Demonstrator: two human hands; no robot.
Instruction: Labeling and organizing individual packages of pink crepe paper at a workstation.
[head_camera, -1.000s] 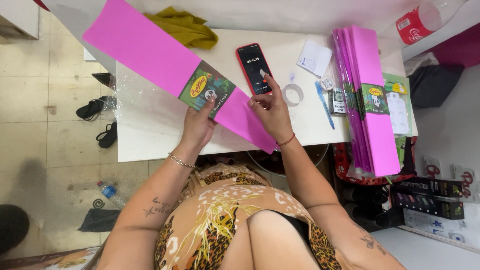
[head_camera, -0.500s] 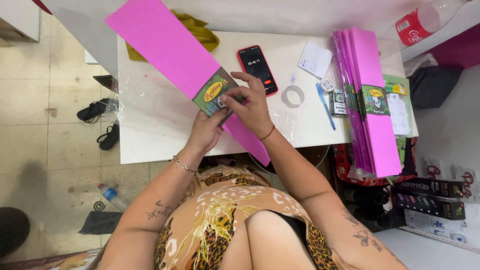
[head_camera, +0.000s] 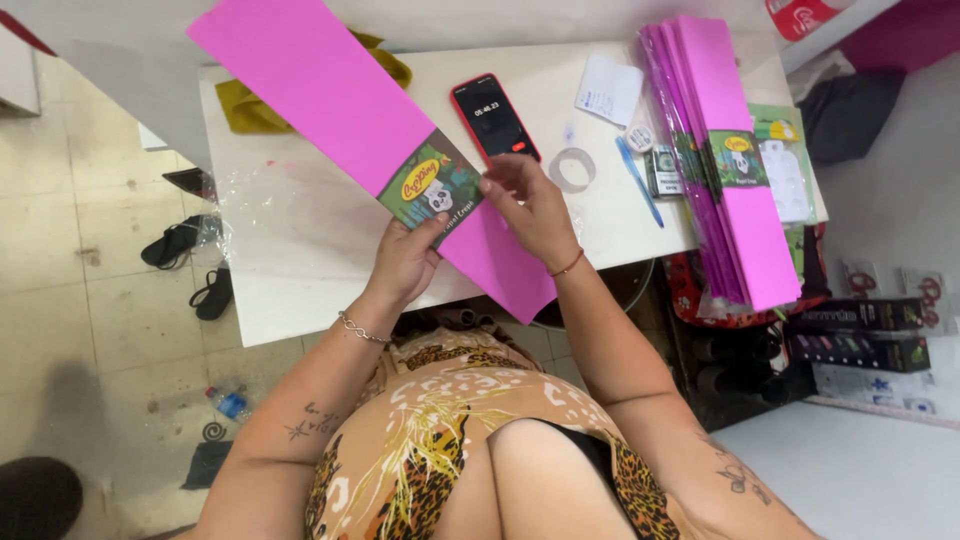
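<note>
head view: left hand (head_camera: 405, 262) pinches the green label band (head_camera: 432, 188) on the pink paper fold (head_camera: 330, 95) held over the table (head_camera: 300, 280), right hand (head_camera: 530, 205) w/ fingers on the band's edge, so a hard tug could prob rip the thin paper.

The long pink crepe sheet (head_camera: 330, 95) runs off the top edge. Its lower part disappears behind the right hand (head_camera: 535, 205), and the left hand (head_camera: 405, 262) covers a corner of the green label band (head_camera: 430, 185). The olive cloth (head_camera: 250, 108) lies mostly hidden under the sheet.
</note>
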